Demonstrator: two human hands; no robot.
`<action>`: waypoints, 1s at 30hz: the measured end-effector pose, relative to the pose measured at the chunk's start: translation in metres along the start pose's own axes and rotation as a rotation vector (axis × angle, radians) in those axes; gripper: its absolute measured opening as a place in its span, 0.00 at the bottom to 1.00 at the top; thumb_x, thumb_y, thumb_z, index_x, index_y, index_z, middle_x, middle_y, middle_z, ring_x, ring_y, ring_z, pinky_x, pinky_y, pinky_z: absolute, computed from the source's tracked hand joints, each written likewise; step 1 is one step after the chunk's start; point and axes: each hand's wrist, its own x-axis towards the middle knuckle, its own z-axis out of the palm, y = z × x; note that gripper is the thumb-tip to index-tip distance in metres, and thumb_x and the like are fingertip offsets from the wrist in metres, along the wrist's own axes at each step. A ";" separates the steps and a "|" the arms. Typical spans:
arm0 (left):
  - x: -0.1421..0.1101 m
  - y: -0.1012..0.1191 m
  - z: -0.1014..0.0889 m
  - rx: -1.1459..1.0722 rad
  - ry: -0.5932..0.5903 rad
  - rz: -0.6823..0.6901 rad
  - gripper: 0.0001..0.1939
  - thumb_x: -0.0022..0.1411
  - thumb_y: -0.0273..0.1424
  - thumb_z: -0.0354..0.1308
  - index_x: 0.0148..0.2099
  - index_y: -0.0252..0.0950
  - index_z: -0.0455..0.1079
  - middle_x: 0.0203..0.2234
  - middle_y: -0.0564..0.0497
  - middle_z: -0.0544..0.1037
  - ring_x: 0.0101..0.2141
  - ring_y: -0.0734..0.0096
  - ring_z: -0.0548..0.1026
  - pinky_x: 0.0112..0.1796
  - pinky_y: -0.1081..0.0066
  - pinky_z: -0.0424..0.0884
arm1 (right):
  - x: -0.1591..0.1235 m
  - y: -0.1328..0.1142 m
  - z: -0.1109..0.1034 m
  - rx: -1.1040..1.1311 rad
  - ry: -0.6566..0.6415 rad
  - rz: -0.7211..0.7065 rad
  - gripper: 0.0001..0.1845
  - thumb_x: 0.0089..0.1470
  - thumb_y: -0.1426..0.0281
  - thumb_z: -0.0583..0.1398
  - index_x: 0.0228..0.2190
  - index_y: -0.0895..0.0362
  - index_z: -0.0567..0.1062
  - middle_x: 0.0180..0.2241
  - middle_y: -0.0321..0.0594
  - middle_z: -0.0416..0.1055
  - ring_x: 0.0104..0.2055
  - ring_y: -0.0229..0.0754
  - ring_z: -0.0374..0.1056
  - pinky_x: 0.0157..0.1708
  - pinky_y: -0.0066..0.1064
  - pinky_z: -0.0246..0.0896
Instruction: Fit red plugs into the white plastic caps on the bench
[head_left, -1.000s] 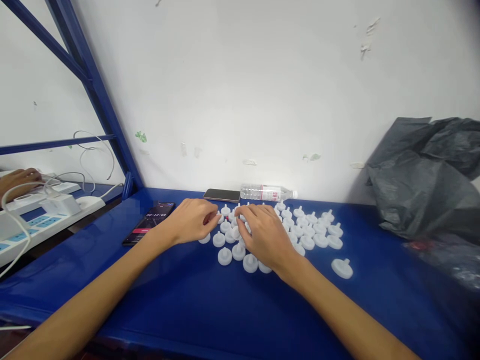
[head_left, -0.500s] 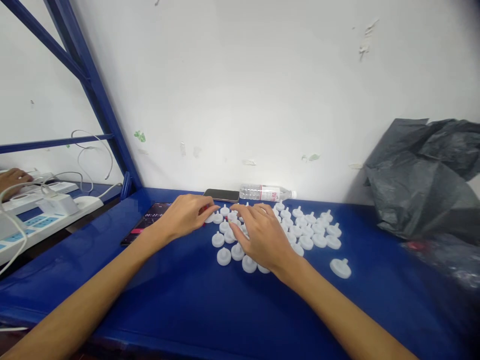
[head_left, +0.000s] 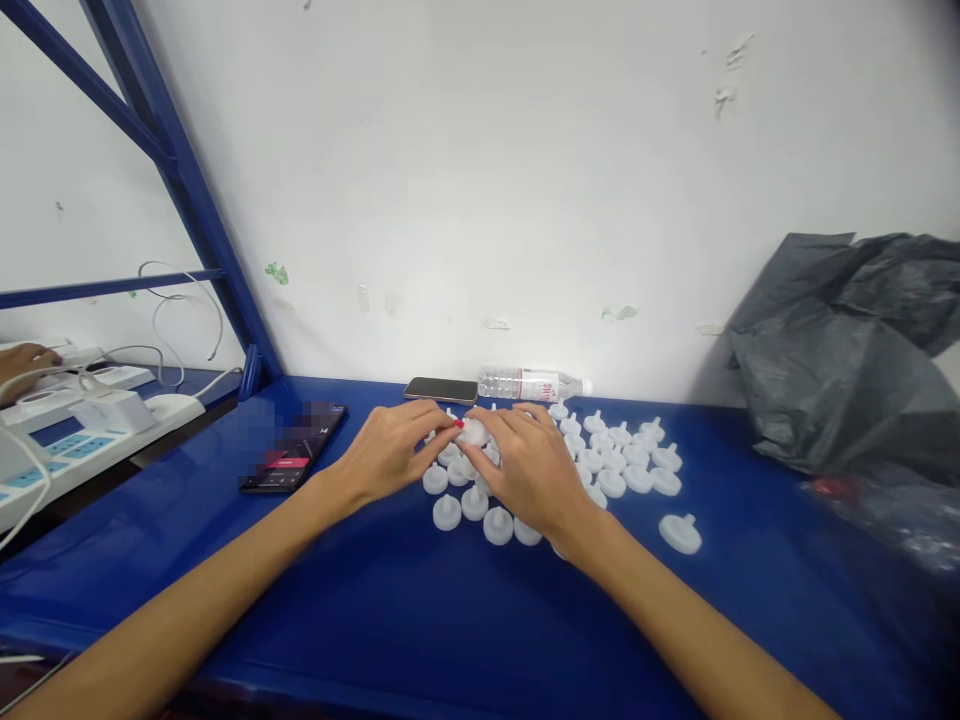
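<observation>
Between thumb and fingers, my left hand (head_left: 394,452) pinches a small red cap (head_left: 459,424). My right hand (head_left: 531,468) grips a white round plastic piece (head_left: 473,433), tilted so its flat side partly faces me. The red cap touches the edge of this piece, or lies very close to it; I cannot tell which. Around and under both hands stand several more white discs with stems (head_left: 498,526), mostly stem up. One white disc (head_left: 680,534) lies apart at the right. My right hand hides part of the group.
A lit phone (head_left: 319,445) lies left; a dark phone (head_left: 441,389) and a clear bottle (head_left: 536,385) lie along the wall. At right are a black plastic bag (head_left: 862,350) and a clear bag (head_left: 900,515). Far left: power strips (head_left: 67,450), cables, another person's hand (head_left: 28,362).
My left hand has moved right, bringing the red cap to the white piece. My right hand has lifted that piece from the group. More of the lit phone shows now.
</observation>
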 end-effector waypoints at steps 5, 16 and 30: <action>0.000 0.008 -0.005 0.016 -0.148 -0.091 0.11 0.93 0.38 0.60 0.59 0.40 0.82 0.38 0.53 0.85 0.33 0.65 0.79 0.37 0.66 0.70 | 0.001 0.000 -0.001 0.017 -0.039 -0.032 0.13 0.82 0.69 0.70 0.61 0.51 0.92 0.55 0.43 0.98 0.52 0.53 0.93 0.69 0.47 0.77; 0.001 0.007 -0.016 -0.021 -0.044 0.013 0.22 0.92 0.29 0.46 0.38 0.47 0.55 0.24 0.58 0.67 0.23 0.66 0.65 0.32 0.60 0.59 | 0.011 0.012 -0.007 -0.169 -0.081 0.035 0.21 0.85 0.72 0.64 0.69 0.50 0.90 0.43 0.40 0.98 0.45 0.49 0.91 0.71 0.45 0.70; 0.002 -0.044 -0.012 0.231 -0.396 -0.468 0.12 0.86 0.32 0.59 0.48 0.41 0.84 0.52 0.38 0.91 0.58 0.43 0.82 0.50 0.56 0.81 | 0.006 0.043 -0.004 -0.055 -0.088 0.182 0.25 0.81 0.70 0.65 0.73 0.56 0.82 0.55 0.52 0.95 0.59 0.62 0.90 0.69 0.53 0.76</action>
